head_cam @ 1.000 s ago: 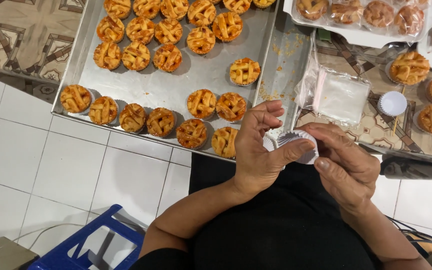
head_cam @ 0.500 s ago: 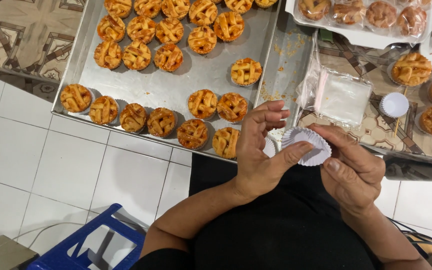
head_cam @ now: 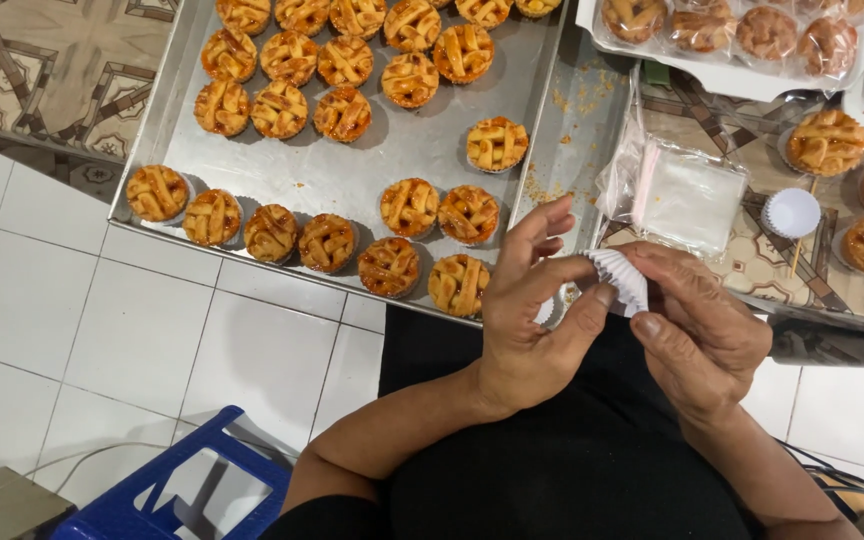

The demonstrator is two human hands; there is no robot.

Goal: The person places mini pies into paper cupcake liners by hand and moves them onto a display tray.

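Together, both hands pinch a white pleated paper cup (head_cam: 620, 280) just above the lap; the left hand (head_cam: 530, 320) grips it between thumb and fingers, the right hand (head_cam: 697, 325) clasps its far side; beyond them, a metal baking tray (head_cam: 352, 175) carries lattice-topped tarts (head_cam: 457, 285); right of it lie clear plastic bags (head_cam: 687, 195) and another white cup (head_cam: 790, 212).

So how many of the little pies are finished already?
Some wrapped tarts already sit in the white tray. The left hand and right hand hold white paper cups. Many bare lattice tarts wait on the metal tray, so plenty is left.
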